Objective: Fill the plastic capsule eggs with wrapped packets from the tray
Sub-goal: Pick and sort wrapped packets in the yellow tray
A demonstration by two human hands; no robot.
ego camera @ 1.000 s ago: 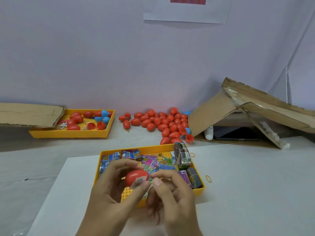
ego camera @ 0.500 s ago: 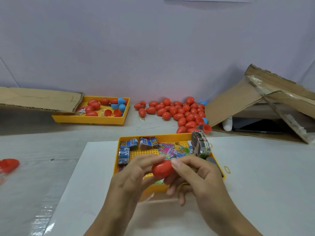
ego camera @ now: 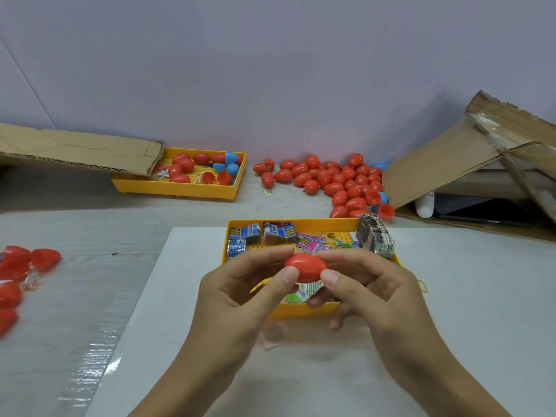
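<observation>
Head view looks down on a pale grey worktop (ego camera: 75, 296) with a white sheet (ego camera: 451, 296) lying on its near part. On the far right a big brown cardboard box (ego camera: 451, 164) leans open, and on the far left a flat brown cardboard flap (ego camera: 75, 149) covers the corner of a far yellow plastic tray (ego camera: 180, 188) with red and blue egg pieces in it. Between them lies a big pile of red plastic capsule eggs (ego camera: 337, 180). More red eggs (ego camera: 18, 272) sit blurry at the left edge. On the white sheet sits a near yellow plastic tray (ego camera: 304, 310) full of small colourful wrapped packets (ego camera: 310, 243). Just over this tray, the left hand (ego camera: 237, 293) and the right hand (ego camera: 376, 290) hold one closed red plastic egg (ego camera: 307, 266) between them. Each grip pinches one end of the egg with thumb and fingers.
</observation>
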